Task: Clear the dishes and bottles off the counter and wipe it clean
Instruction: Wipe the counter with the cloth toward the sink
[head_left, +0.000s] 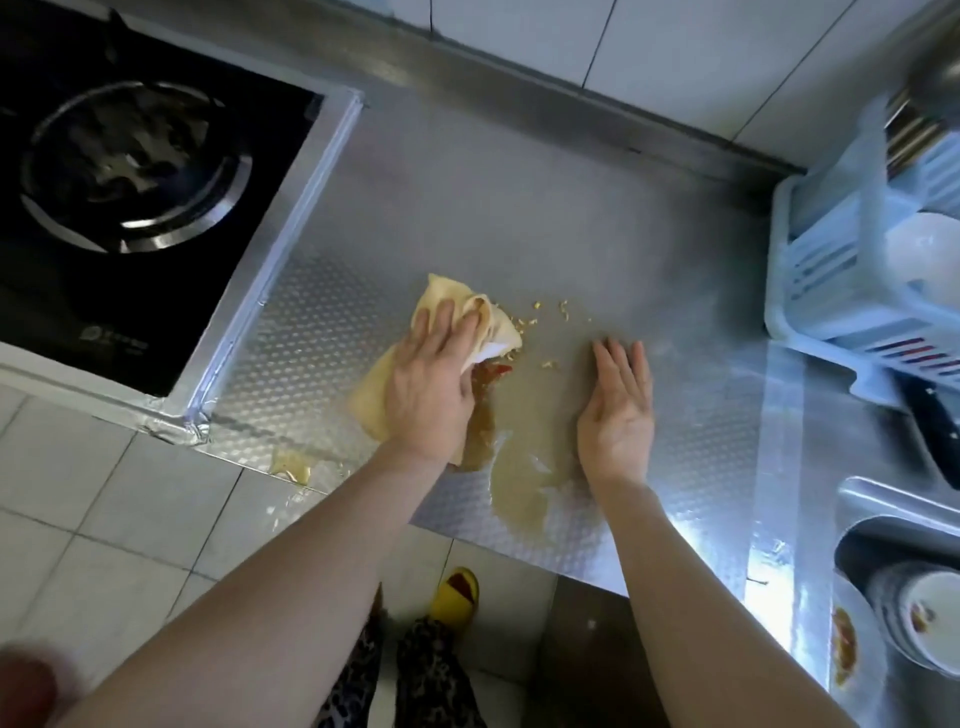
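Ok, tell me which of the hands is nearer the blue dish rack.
Right. The right hand rests edge-on on the counter, left of the dish rack; the left hand presses the cloth farther left.

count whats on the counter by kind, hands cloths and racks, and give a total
hands: 2, left hand pressing on the cloth, right hand open on the steel
cloth: 1
rack: 1
total: 4
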